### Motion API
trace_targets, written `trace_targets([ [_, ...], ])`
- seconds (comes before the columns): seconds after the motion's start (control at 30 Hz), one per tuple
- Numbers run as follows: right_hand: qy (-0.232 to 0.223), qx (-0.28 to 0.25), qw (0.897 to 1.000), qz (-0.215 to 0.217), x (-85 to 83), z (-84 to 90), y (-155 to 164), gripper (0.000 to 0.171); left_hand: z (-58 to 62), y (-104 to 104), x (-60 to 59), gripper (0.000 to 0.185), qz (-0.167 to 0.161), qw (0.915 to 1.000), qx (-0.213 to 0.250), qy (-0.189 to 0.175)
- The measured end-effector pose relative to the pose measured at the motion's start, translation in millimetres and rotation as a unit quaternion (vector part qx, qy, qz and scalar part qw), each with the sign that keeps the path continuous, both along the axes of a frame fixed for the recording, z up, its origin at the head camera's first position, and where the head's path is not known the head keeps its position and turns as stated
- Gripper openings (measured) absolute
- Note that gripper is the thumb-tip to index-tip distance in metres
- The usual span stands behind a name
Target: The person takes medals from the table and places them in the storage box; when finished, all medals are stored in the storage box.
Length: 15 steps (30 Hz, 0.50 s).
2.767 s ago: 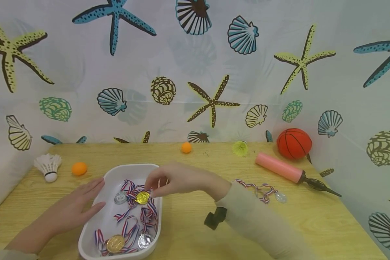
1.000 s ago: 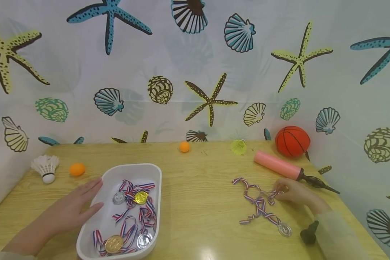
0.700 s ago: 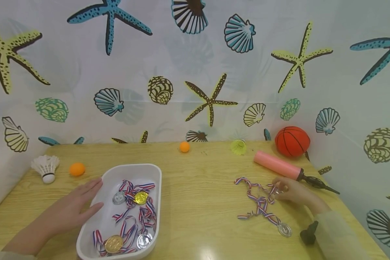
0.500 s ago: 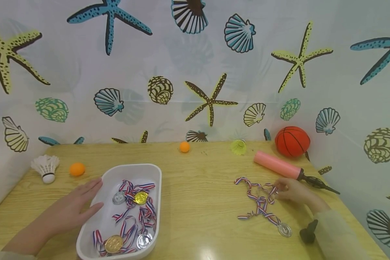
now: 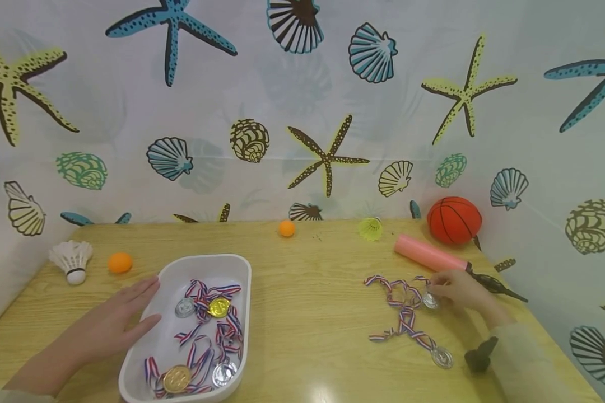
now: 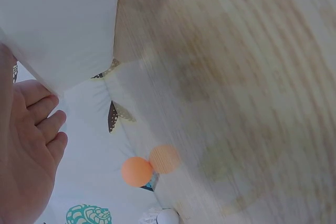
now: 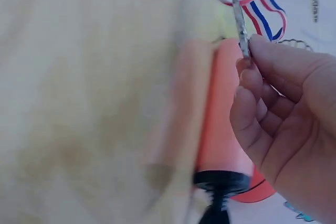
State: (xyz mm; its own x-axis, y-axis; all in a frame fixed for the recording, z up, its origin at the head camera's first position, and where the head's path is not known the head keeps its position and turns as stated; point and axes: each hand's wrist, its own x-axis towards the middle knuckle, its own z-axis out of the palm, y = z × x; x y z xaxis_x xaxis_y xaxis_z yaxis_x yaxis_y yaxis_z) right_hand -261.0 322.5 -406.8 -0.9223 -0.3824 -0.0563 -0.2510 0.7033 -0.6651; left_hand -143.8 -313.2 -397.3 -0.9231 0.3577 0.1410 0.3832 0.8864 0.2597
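Observation:
My right hand pinches the edge of a silver medal between thumb and fingers, at the right of the table. In the right wrist view that medal stands edge-on, its red, white and blue ribbon trailing beyond it. Another silver medal lies closer to me, and the two ribbons overlap on the wood. My left hand rests with straight fingers against the left side of a white plastic tub. Inside the tub lie gold medals and silver medals with tangled striped ribbons.
Behind the right hand lie a pink hand pump and a red basketball. Along the back are an orange ball and a yellow shuttlecock. A white shuttlecock and second orange ball lie at left, before a patterned curtain.
The right hand has gone from the tub to the right side, and a second silver medal now lies there. Just now it has lifted the far medal upright; the left hand stays put.

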Motion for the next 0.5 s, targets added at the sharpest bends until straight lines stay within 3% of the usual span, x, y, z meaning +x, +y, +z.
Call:
trace_targets([
  [0.2, -0.009, -0.049, 0.998, -0.032, 0.7, 39.9, -7.6, 0.016, -1.3, 0.4, -0.4, 0.066, 0.001, 1.0, 0.002, -0.002],
  [0.33, 0.015, -0.051, 0.997, -0.058, 0.9, 69.5, -18.7, 0.022, -1.7, 0.2, -0.1, 0.064, -0.003, 1.0, 0.002, 0.009],
  [0.5, 0.051, -0.061, 0.995, -0.061, -3.3, 100.7, -34.1, 0.025, -1.9, 0.2, 0.8, 0.064, -0.003, 0.9999, 0.003, 0.01],
])
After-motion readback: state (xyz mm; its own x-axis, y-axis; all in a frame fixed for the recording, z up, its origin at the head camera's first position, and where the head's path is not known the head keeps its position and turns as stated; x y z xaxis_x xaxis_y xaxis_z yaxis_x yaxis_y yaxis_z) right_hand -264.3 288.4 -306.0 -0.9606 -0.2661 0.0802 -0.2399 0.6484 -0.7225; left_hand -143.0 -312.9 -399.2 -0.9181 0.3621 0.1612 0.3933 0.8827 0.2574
